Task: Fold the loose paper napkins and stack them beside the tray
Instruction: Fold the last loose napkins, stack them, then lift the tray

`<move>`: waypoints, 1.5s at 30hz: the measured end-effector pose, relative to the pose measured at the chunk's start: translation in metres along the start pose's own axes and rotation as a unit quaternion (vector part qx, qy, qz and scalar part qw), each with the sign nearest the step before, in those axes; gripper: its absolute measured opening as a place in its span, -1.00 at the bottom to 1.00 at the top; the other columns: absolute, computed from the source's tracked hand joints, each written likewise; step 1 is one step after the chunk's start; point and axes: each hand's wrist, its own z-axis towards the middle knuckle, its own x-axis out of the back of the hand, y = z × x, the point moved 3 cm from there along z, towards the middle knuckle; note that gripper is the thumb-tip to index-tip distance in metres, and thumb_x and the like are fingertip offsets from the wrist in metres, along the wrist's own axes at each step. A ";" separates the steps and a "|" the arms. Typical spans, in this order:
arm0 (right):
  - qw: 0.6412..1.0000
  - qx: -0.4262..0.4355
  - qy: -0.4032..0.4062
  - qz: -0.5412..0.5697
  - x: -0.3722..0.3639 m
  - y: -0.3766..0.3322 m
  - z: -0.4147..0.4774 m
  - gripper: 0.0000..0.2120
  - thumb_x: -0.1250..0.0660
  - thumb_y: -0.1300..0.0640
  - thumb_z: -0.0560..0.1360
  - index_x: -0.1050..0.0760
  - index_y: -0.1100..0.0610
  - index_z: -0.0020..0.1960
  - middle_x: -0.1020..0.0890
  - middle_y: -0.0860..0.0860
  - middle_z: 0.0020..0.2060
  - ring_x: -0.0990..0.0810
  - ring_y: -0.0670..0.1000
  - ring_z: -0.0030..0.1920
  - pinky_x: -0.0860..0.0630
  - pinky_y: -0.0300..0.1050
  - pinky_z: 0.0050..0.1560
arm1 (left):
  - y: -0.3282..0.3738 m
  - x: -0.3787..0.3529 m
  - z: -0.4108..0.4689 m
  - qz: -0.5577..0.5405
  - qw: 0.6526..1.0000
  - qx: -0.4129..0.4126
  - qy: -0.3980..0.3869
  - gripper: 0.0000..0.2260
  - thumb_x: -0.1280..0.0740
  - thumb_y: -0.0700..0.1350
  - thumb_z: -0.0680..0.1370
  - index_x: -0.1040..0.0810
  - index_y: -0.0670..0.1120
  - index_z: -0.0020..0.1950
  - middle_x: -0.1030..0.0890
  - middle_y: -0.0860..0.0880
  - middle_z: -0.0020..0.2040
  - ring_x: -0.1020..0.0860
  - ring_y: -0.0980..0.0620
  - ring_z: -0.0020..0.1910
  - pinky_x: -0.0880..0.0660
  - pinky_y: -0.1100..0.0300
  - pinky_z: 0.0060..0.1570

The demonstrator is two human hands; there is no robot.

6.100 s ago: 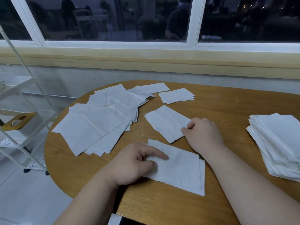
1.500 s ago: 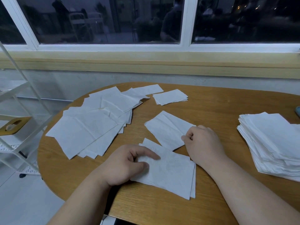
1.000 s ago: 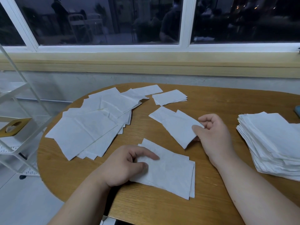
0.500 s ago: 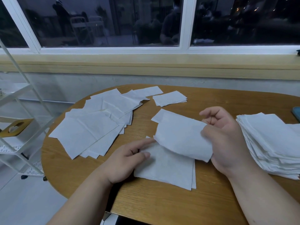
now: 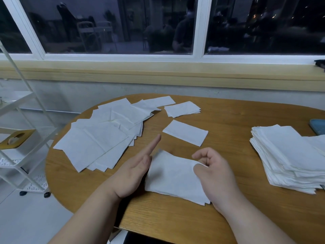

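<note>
While the near stack lies unsquared, table: every napkin is carried by a rounded light-brown wooden table point(image 5: 228, 124); thin paper is judged likely to slide on its smooth top.
Loose pile: unfolded white paper napkins point(image 5: 98, 143) are fanned at the left, close to the table's edge, and some could be swept off by a reaching forearm.
Tall stack: a thick pile of folded white napkins point(image 5: 288, 155) is set at the right, stepped and uneven. Slumping is likely if more are dropped on carelessly.
Near stack: a few folded white napkins point(image 5: 174, 175) are laid between the left hand point(image 5: 133, 173) and the right hand point(image 5: 214, 175), corners misaligned.
Left hand: fingers are kept straight and set edge-on against the near stack's left side. The sheets could be buckled by a hard push.
Right hand: fingers are curled and the thumb is laid on the top sheet's right edge; whether that edge is pinched cannot be told. If it is, the sheet would be dragged askew when the hand is lifted.
Single napkin: one folded white rectangular napkin point(image 5: 185, 132) is left just beyond, apart.
</note>
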 end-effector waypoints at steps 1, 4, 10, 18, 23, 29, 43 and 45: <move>1.000 0.003 0.007 -0.009 0.000 0.001 0.000 -0.72 -0.25 0.40 0.45 -0.55 0.05 -0.06 -0.43 0.03 -0.37 -0.31 -0.06 -0.45 -0.27 -0.24 -0.48 | 0.002 0.000 0.000 0.004 1.000 -0.006 -0.005 -0.38 0.02 0.58 0.43 -0.12 0.49 0.48 -0.36 0.30 0.48 -0.28 0.28 0.49 -0.12 0.14 0.55; 1.000 0.011 0.022 -0.019 -0.002 0.004 0.002 -0.76 -0.27 0.39 0.45 -0.55 0.07 -0.10 -0.44 -0.03 -0.42 -0.31 -0.08 -0.49 -0.25 -0.27 -0.51 | 0.008 -0.003 0.001 0.003 0.999 0.009 -0.036 -0.55 -0.19 0.42 0.46 -0.38 0.46 0.35 -0.47 0.40 0.35 -0.34 0.37 0.42 -0.20 0.46 0.35; 0.998 0.027 0.023 -0.044 -0.004 0.008 0.003 -0.74 -0.28 0.39 0.44 -0.55 0.03 -0.14 -0.44 -0.11 -0.45 -0.33 -0.12 -0.50 -0.28 -0.29 -0.51 | 0.002 -0.009 0.003 0.013 0.998 0.064 -0.023 -0.80 -0.54 -0.03 0.45 -0.72 0.25 -0.01 -0.66 0.22 -0.04 -0.62 0.21 -0.02 -0.49 0.27 0.07; 0.990 0.056 0.052 -0.119 0.022 0.000 0.025 -0.75 -0.40 0.34 0.43 -0.58 -0.02 -0.10 -0.62 -0.05 -0.16 -0.54 -0.19 -0.24 -0.41 -0.42 -0.26 | -0.002 -0.008 0.004 -0.009 0.997 0.082 -0.007 -0.77 -0.47 -0.07 0.42 -0.72 0.26 -0.03 -0.67 0.01 0.01 -0.65 -0.03 -0.06 -0.55 0.01 0.05; 0.944 0.083 0.030 -0.319 0.027 -0.002 0.075 -0.78 -0.40 0.16 0.48 -0.57 -0.05 0.10 -0.55 -0.15 0.03 -0.51 -0.11 0.03 -0.38 -0.29 -0.07 | -0.010 -0.008 0.007 -0.050 0.995 0.085 0.007 -0.73 -0.45 0.06 0.36 -0.70 0.23 0.04 -0.60 -0.35 -0.13 -0.47 -0.11 -0.27 -0.39 0.09 -0.16; 0.899 0.110 -0.003 -0.423 0.016 0.009 0.110 -0.87 -0.38 0.02 0.54 -0.62 -0.06 0.08 -0.56 -0.13 0.06 -0.44 0.01 0.19 -0.42 -0.05 0.20 | -0.016 -0.007 0.008 -0.070 0.994 0.080 0.012 -0.69 -0.42 0.10 0.34 -0.70 0.20 0.07 -0.58 -0.39 -0.14 -0.46 -0.06 -0.21 -0.35 0.05 -0.14; 0.960 0.150 0.102 -0.212 0.036 -0.031 0.055 -0.88 -0.32 0.16 0.55 -0.54 -0.05 -0.09 -0.65 -0.16 -0.24 -0.58 -0.10 -0.26 -0.47 -0.11 -0.28 | -0.005 -0.007 0.006 -0.008 0.996 0.082 0.015 -0.64 -0.38 -0.26 0.57 -0.70 0.24 0.02 -0.54 0.01 -0.30 -0.41 0.10 -0.40 -0.32 0.29 -0.37; 0.977 0.137 0.112 -0.117 0.042 -0.038 0.036 -0.80 -0.32 0.26 0.51 -0.55 -0.05 -0.09 -0.67 -0.17 -0.21 -0.63 -0.10 -0.23 -0.53 -0.03 -0.22 | -0.002 -0.007 0.006 -0.007 0.997 0.079 0.015 -0.64 -0.37 -0.27 0.56 -0.71 0.22 0.05 -0.61 0.13 -0.25 -0.47 0.16 -0.38 -0.35 0.35 -0.33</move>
